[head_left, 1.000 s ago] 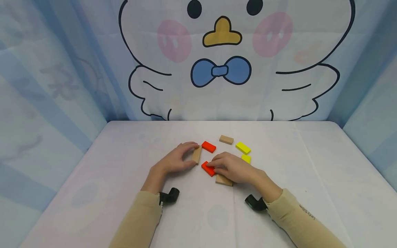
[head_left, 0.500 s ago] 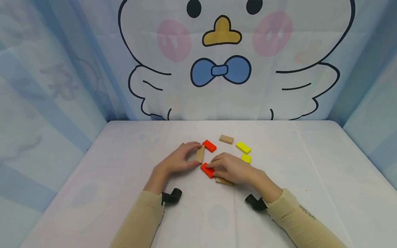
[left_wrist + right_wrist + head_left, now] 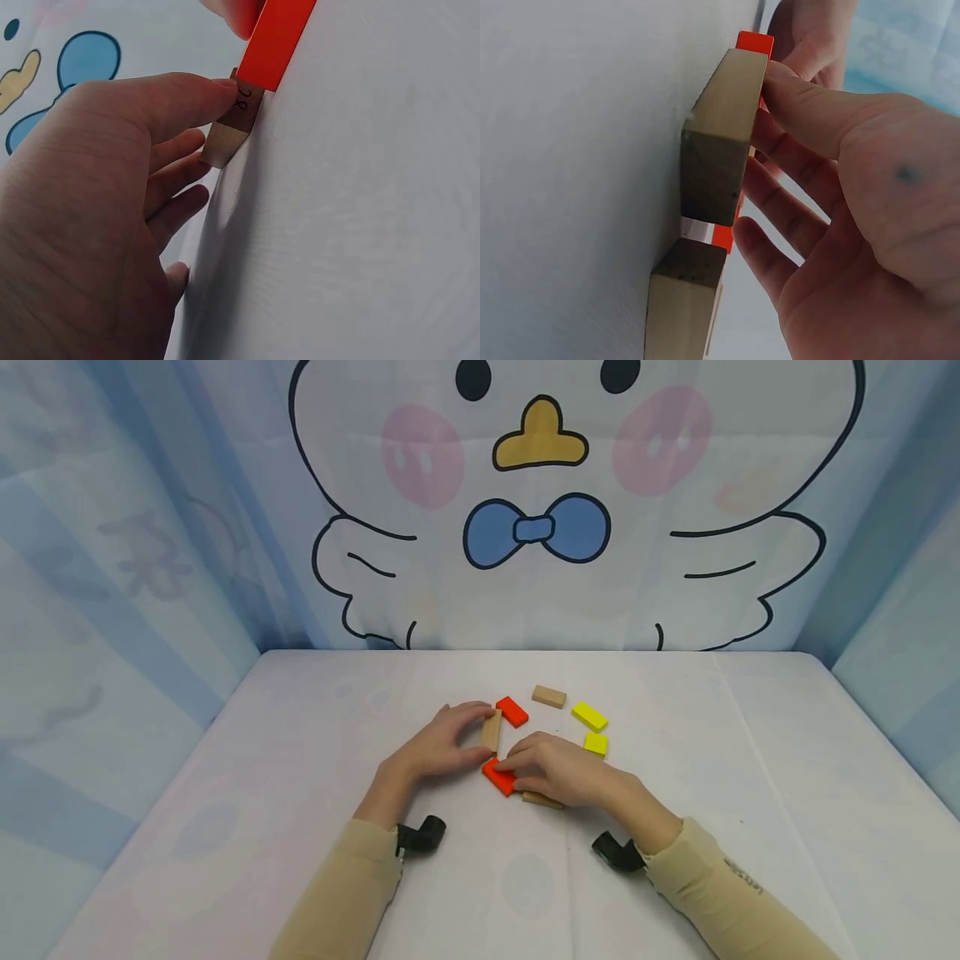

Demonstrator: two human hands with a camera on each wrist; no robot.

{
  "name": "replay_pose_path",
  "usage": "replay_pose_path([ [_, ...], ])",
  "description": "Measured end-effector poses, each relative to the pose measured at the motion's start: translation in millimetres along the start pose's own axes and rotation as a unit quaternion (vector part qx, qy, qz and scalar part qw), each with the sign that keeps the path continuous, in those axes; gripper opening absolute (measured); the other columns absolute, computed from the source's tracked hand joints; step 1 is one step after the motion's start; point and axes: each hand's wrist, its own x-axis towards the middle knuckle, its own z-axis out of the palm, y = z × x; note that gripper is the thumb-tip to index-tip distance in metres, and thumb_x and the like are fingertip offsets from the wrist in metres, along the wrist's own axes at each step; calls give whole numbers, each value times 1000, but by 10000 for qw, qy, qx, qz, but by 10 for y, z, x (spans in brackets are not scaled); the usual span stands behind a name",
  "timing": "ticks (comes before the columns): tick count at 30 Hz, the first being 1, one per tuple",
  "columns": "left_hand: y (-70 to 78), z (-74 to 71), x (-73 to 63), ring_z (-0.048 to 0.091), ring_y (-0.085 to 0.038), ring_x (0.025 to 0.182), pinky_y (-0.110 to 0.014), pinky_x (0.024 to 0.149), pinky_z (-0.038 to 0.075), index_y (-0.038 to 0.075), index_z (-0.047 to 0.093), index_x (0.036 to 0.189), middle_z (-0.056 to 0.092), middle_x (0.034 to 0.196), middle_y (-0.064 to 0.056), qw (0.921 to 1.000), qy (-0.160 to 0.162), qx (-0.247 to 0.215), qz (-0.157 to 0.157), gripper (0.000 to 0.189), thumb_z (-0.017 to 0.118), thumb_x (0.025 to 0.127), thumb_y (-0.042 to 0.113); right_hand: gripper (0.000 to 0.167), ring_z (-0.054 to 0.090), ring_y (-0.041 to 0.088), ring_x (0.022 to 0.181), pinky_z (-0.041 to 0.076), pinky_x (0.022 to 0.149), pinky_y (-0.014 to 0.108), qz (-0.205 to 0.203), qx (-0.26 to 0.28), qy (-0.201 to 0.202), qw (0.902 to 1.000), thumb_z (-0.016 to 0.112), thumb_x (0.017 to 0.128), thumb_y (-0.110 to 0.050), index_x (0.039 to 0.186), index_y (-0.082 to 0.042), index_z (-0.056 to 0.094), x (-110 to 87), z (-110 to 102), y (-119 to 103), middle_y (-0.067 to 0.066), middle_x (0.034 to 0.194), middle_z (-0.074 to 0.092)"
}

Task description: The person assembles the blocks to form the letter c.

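My left hand (image 3: 442, 742) holds a plain wooden block (image 3: 491, 732) by its ends, thumb at the near end and fingers at the far end. In the left wrist view, dark marks show on this block's side. My right hand (image 3: 558, 768) pinches a red block (image 3: 498, 778) lying just in front of that wooden block. Another red block (image 3: 512, 712) lies beside the left fingertips. Partly under the right hand is a second wooden block (image 3: 542, 800), seen close up in the right wrist view (image 3: 727, 97).
At the back of the group lies a wooden block (image 3: 549, 697). Two yellow blocks, one farther back (image 3: 589, 717) and one nearer (image 3: 596, 744), sit right of it, the nearer partly behind the right hand. A white cloth covers the table (image 3: 750, 827); a printed curtain (image 3: 637, 593) hangs behind.
My left hand has slid the wooden block rightward, and the far red block has shifted slightly right. My right hand has moved its red block a little left and nearer.
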Motion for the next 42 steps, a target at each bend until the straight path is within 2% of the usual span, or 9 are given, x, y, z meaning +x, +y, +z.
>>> replay_pose_path([
  [15, 18, 6, 7, 34, -23, 145, -52, 122, 8, 10, 49, 148, 44, 155, -7, 9998, -24, 203, 30, 60, 68, 94, 29, 34, 57, 23, 119, 46, 104, 41, 82, -8, 53, 10000, 72, 95, -14, 129, -9, 71, 3, 16, -19, 2, 123, 68],
  [42, 3, -3, 2, 33, -25, 146, -53, 122, 5, 10, 47, 150, 42, 156, -9, 9999, -110, 26, 13, 60, 63, 95, 27, 34, 58, 24, 119, 46, 104, 42, 13, -54, 102, 9999, 71, 95, -13, 128, -8, 70, 16, 14, -14, 3, 122, 69],
])
